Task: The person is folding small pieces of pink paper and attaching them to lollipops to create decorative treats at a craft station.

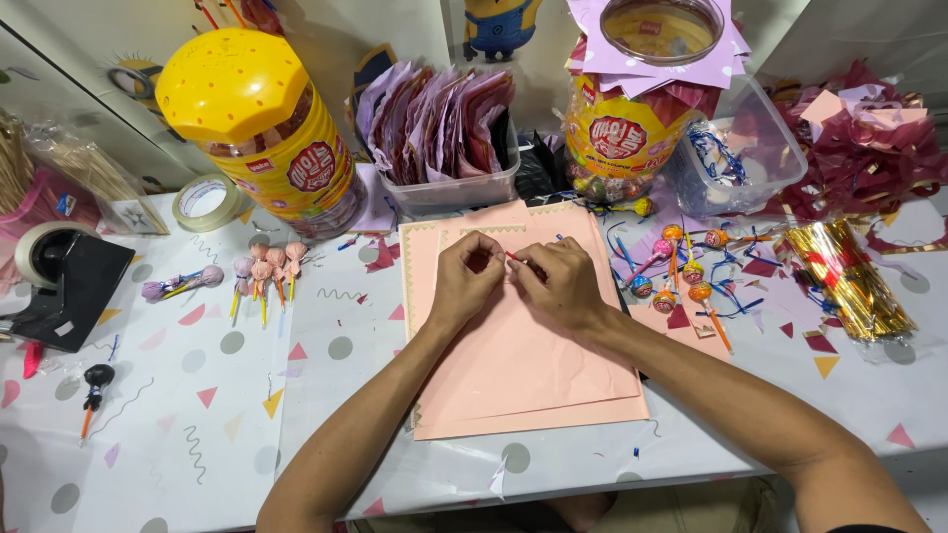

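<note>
My left hand [466, 276] and my right hand [563, 281] meet over a stack of pink paper sheets [523, 375] at the table's middle. Together their fingertips pinch a small lollipop with a red stick [513, 257]; its head is hidden inside my left fingers. Whether paper is wrapped round it I cannot tell. Several unwrapped lollipops [681, 271] lie just right of my right hand. Several lollipops wrapped in pink paper [265, 271] lie to the left.
A yellow-lidded candy jar [259, 128] stands at the back left, an open candy jar [632, 128] at the back right. Between them is a tub of cut paper squares [439, 123]. Tape dispenser [59, 281], tape roll [205, 200], gold twist ties [849, 276].
</note>
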